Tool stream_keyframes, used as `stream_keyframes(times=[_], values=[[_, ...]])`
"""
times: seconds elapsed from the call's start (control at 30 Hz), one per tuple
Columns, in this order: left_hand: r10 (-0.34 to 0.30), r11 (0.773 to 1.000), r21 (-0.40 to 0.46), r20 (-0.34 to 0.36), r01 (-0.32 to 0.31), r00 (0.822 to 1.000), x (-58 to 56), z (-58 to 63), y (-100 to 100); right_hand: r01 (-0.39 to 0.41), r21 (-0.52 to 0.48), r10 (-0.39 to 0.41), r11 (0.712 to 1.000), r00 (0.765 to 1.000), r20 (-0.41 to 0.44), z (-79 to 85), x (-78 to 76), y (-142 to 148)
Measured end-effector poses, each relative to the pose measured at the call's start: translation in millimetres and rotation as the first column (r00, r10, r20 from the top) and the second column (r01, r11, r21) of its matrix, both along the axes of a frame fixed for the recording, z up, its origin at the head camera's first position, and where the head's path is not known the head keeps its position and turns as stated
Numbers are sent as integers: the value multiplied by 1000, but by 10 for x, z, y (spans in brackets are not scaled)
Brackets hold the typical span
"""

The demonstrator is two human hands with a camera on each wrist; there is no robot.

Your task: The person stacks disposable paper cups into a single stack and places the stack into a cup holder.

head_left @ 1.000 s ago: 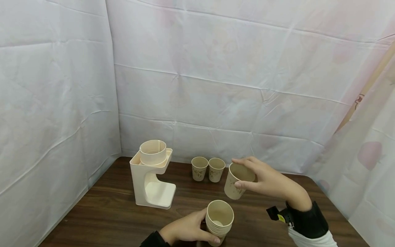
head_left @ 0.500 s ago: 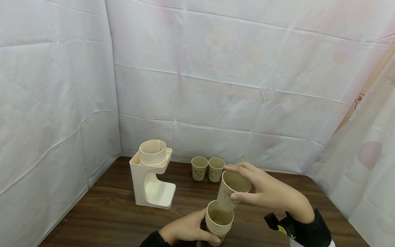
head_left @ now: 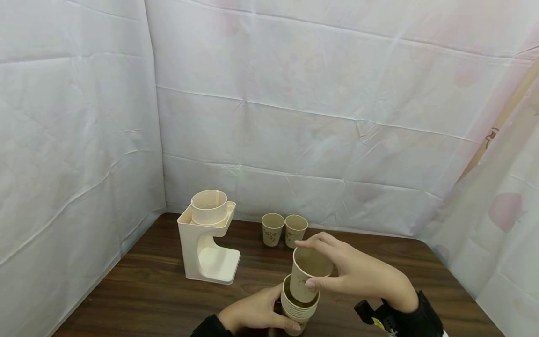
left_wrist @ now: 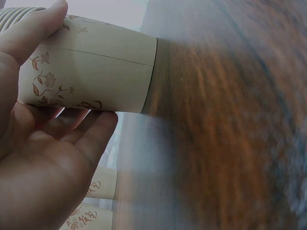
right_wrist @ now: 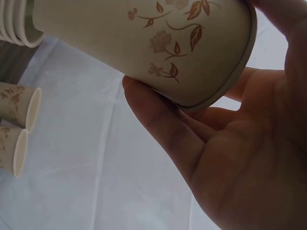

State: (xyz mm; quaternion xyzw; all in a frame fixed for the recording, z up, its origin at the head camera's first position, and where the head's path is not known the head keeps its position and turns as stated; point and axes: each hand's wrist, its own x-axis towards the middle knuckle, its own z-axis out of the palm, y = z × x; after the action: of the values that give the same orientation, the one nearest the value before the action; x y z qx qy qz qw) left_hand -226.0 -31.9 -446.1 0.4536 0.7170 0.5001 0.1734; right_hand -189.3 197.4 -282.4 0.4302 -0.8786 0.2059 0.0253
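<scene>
A stack of beige paper cups (head_left: pixel 300 312) stands at the table's front. My left hand (head_left: pixel 258 310) grips it low, thumb on one side and fingers on the other, as the left wrist view shows with the floral-printed lowest cup (left_wrist: pixel 91 62). Above the stack, my right hand (head_left: pixel 349 271) holds a single paper cup (head_left: pixel 304 281) by its rim between thumb and fingers. That cup tilts slightly, and its bottom is inside the mouth of the stack's top cup. In the right wrist view, brown flowers show on the held cup (right_wrist: pixel 158 43), with the stack's rims (right_wrist: pixel 19 21) at the upper left.
Two upright paper cups, a left one (head_left: pixel 272 230) and a right one (head_left: pixel 295 231), stand side by side near the back curtain (head_left: pixel 294 117). To the left is a cream C-shaped stand (head_left: pixel 191 252) with a round ring (head_left: pixel 209 208) on top. The table (head_left: pixel 139 290) is dark wood.
My right hand has moved left and down with its paper cup, from beside the stack to the stack's mouth, where the cup's bottom now sits inside. My left hand and the stack stay put.
</scene>
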Motion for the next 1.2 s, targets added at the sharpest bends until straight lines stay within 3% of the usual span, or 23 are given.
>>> stream_keyframes(times=[0.27,0.57,0.73,0.93,1.2], values=[[-8,1000,-5,16,8,1000,-8,14,0,-21,-42,25,999,994,108,-204,4,-63],[16,1000,-14,-2,-16,1000,-3,10,3,-17,-34,21,999,993,119,-359,-14,-76],[35,999,-25,21,-34,999,5,9,-8,-39,-33,43,999,991,126,-435,-32,-85],[12,1000,-15,59,-12,998,5,8,-11,-56,-24,58,998,992,115,-479,-26,-84],[33,999,-32,19,-33,999,12,14,-15,-54,2,54,999,993,101,-541,-32,-90]])
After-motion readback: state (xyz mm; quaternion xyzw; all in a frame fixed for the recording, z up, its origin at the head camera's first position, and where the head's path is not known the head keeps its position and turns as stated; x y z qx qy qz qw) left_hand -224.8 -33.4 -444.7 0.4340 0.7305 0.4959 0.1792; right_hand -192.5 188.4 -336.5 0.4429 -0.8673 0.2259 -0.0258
